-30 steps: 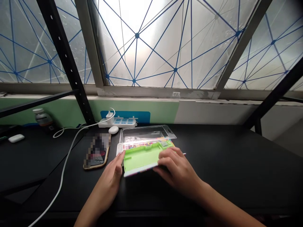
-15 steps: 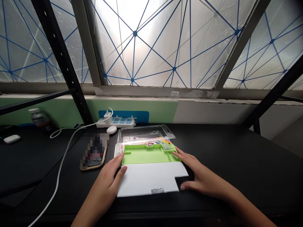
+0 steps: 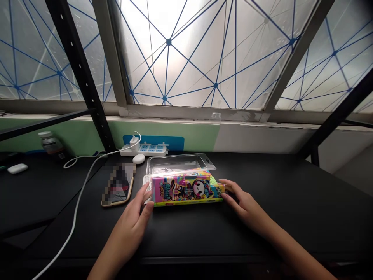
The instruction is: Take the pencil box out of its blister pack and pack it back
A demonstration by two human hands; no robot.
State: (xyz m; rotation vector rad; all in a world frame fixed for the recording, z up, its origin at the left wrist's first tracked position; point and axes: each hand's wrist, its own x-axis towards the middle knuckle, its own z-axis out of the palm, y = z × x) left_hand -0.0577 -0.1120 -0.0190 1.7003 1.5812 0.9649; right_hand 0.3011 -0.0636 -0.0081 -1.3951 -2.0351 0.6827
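A colourful pencil case with cartoon print lies on the black desk, its lid folded over and a yellow-green edge along the front. My left hand grips its left end, thumb at the front corner and fingers along the side. At the opposite end, my right hand has its thumb and fingers closed around the case's right side. A little light green plastic shows at the upper right, near the notch in the lid. Behind the case lies a clear plastic package, with a printed card partly hidden beneath the case.
To the left lies a phone, its screen blurred out. A white cable runs from the power strip across the desk. A white earbud case and a bottle stand farther back. Black metal posts rise on both sides.
The pencil case's white-lined lid has swung up and over, away from me, covering the green tray. My right thumb has moved up to the case's right end.
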